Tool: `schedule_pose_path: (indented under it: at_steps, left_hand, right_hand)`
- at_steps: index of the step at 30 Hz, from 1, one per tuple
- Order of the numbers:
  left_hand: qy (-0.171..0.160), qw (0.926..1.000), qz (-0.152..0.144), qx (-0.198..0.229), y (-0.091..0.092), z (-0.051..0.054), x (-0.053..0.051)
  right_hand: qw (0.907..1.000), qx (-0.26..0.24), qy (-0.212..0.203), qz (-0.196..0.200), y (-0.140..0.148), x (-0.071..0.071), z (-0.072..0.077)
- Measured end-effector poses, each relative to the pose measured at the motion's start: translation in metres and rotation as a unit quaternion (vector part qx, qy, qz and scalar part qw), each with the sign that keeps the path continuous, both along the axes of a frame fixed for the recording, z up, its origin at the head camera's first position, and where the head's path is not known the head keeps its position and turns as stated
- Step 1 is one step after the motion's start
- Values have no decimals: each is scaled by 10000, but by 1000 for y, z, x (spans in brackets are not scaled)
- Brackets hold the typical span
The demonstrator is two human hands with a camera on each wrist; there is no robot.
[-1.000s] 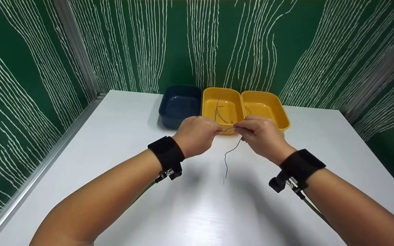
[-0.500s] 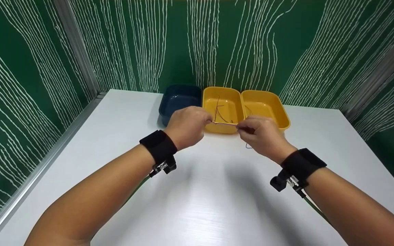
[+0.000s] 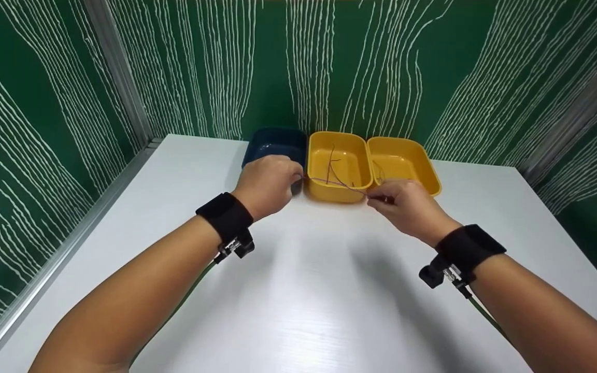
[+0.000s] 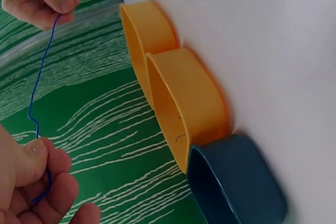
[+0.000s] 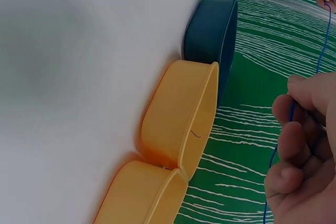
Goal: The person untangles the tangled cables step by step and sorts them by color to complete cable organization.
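Observation:
A thin blue wire [image 4: 40, 74] stretches between both hands, in front of and above the middle yellow box [image 3: 336, 195]. My left hand [image 3: 269, 184] pinches one end between thumb and fingers, near the dark blue box [image 3: 278, 132]. In the left wrist view a short tail of wire curls against those fingers. At the other side, my right hand [image 3: 406, 208] pinches the wire before the right yellow box [image 3: 416, 150]. The right wrist view shows the wire running past its fingers [image 5: 294, 142] and hanging below them.
The three boxes stand in a row at the back of the white table [image 3: 309, 290], against a green wall [image 3: 267, 62] with white wavy lines. Several thin wires [image 3: 329, 168] lie in the middle box, and a thin strand [image 3: 379, 170] in the right one.
My left hand has moved left and away, and my right hand slightly right. The wire between them has lengthened and straightened; its loose tail no longer shows below the right hand in the head view.

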State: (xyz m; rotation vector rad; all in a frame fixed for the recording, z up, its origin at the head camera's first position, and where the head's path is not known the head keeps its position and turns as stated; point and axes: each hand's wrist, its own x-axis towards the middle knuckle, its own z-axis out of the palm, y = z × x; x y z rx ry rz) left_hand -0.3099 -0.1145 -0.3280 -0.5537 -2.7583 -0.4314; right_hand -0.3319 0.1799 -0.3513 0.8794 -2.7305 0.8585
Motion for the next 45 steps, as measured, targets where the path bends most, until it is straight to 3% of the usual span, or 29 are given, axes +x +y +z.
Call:
schedule_pose_path:
  at_steps: [6, 14, 25, 30, 37, 41, 45]
  left_hand:
    - [-298, 9995, 138, 17, -8, -1, -2]
    - [-400, 9991, 115, -17, -14, -4, -4]
    - [-908, 9958, 92, 71, -14, -9, -6]
    - [-974, 9948, 58, 304, -14, -11, -8]
    - [-681, 9968, -85, 413, -19, -14, -11]
    - [-572, 9974, -39, 434, -23, -14, -12]
    - [-505, 9982, 116, 316, -26, -13, -12]
  right_hand:
    - [9963, 382, 764, 128, 2, -3, -3]
    - [9967, 508, 625, 55, 4, -5, -3]
    - [9955, 335, 870, -171, -4, -15, -4]
    - [9983, 62, 503, -277, -6, -20, 2]
    - [9982, -318, -86, -498, -8, -27, 10]
    - [9963, -368, -224, -742, -8, -31, 14]
    - [9956, -366, -58, -861, -8, -37, 16]
